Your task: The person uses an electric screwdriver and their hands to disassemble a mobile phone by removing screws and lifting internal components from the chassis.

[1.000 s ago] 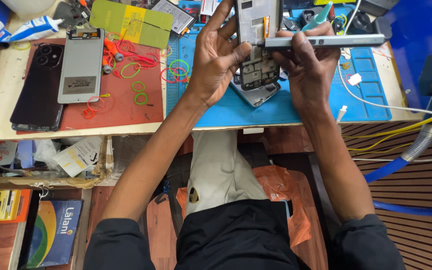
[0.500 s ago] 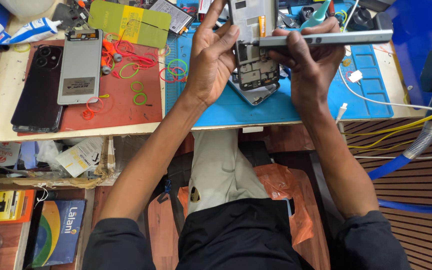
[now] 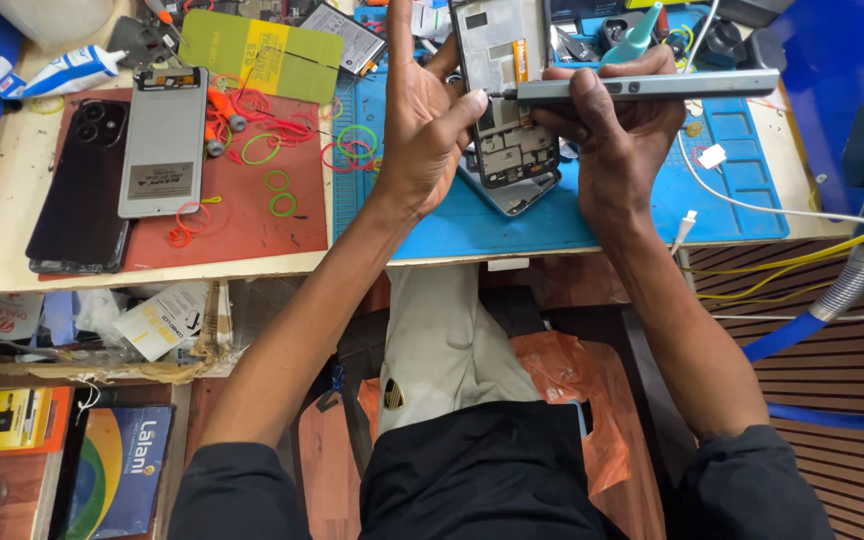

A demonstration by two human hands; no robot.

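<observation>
Opened phone (image 3: 507,90) held upright over blue mat (image 3: 752,190).
Back cover off, board exposed; steadied by left hand (image 3: 422,130), grey electric screwdriver (image 3: 652,85) clamped in right hand (image 3: 612,130).

Opened phone (image 3: 508,95) upright; grey pen-shaped screwdriver (image 3: 647,85) horizontal against it.

Left hand (image 3: 430,130) steadies opened phone (image 3: 507,95); right hand (image 3: 612,125) grips grey screwdriver (image 3: 652,85)

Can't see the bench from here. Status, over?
Left hand steadies opened phone. Right hand grips grey driver, tip at phone. Nothing between them.
</observation>
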